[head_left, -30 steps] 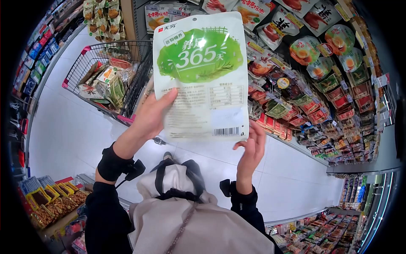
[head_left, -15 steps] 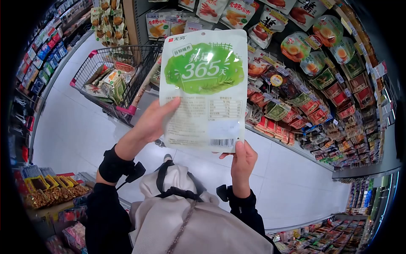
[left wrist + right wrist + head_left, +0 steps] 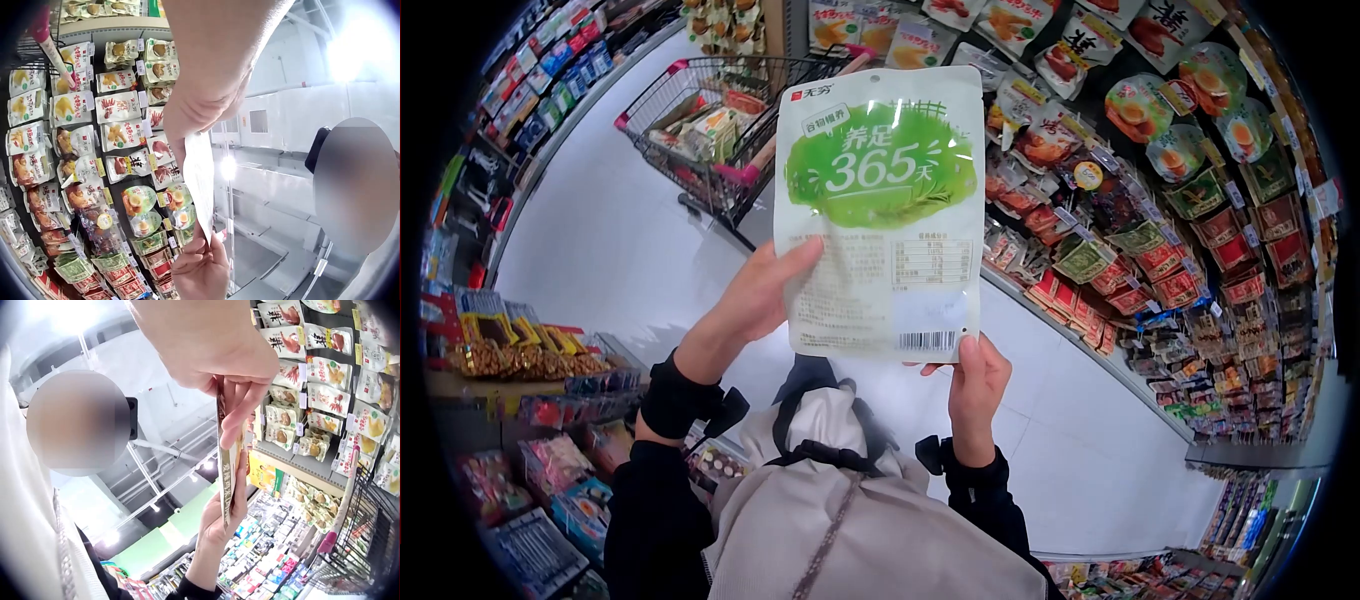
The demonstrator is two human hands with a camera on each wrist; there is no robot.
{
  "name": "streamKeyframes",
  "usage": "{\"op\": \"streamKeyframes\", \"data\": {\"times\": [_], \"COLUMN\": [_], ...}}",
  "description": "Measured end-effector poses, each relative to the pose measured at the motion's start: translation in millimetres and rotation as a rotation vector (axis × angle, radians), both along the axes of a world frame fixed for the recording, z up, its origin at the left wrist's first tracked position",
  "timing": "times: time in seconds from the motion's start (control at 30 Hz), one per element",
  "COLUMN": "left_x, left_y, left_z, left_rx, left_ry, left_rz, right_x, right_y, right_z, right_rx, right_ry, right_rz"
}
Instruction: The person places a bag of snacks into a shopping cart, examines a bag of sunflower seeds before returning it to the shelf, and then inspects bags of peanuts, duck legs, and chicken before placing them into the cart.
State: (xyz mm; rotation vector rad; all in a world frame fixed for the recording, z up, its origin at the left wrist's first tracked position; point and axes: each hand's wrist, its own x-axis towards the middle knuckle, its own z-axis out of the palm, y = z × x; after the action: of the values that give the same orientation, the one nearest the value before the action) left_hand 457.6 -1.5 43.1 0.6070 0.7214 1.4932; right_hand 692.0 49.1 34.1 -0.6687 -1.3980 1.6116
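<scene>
A white snack pouch (image 3: 870, 270) with a green patch and "365" on it is held up before my chest, printed back facing me. My left hand (image 3: 758, 295) grips its left edge, thumb flat across the front and fingers behind. At the lower right corner, by the barcode, my right hand (image 3: 980, 385) pinches the pouch, thumb in front. Seen edge-on in the left wrist view, the pouch (image 3: 199, 181) looks thin and runs between both hands. In the right wrist view the fingers (image 3: 240, 406) of the right hand lie against its far side.
A black wire shopping cart (image 3: 650, 125) with pink corners stands ahead to the left, holding several packs. Hanging snack packs fill the shelf rack (image 3: 1140, 240) on the right. More packaged goods (image 3: 510, 340) sit at the left, with pale floor (image 3: 590, 220) between.
My right hand, loose beside the pouch a second ago, now pinches its lower corner. The view has turned, so the cart sits higher and further right; the left hand keeps its grip.
</scene>
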Motion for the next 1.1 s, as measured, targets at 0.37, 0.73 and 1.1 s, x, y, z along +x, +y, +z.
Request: {"op": "streamKeyframes", "data": {"times": [0.37, 0.73, 1.1], "left_x": [-9.7, -77.8, -247.4], "left_y": [-78.5, -121.2, -167.4], "left_z": [-1.5, -4.4, -44.8], "left_rx": [-0.133, -0.131, -0.091], "left_ry": [0.027, 0.065, 0.127], "left_rz": [0.243, 0.338, 0.684], "right_x": [-22.2, -105.6, -266.6], "right_y": [-26.6, -41.3, -58.4], "right_z": [-12.4, -20.9, -29.5], "right_rx": [-0.052, -0.035, -0.101], "right_ry": [-0.024, -0.044, -0.069], "right_rz": [0.17, 0.303, 0.389]}}
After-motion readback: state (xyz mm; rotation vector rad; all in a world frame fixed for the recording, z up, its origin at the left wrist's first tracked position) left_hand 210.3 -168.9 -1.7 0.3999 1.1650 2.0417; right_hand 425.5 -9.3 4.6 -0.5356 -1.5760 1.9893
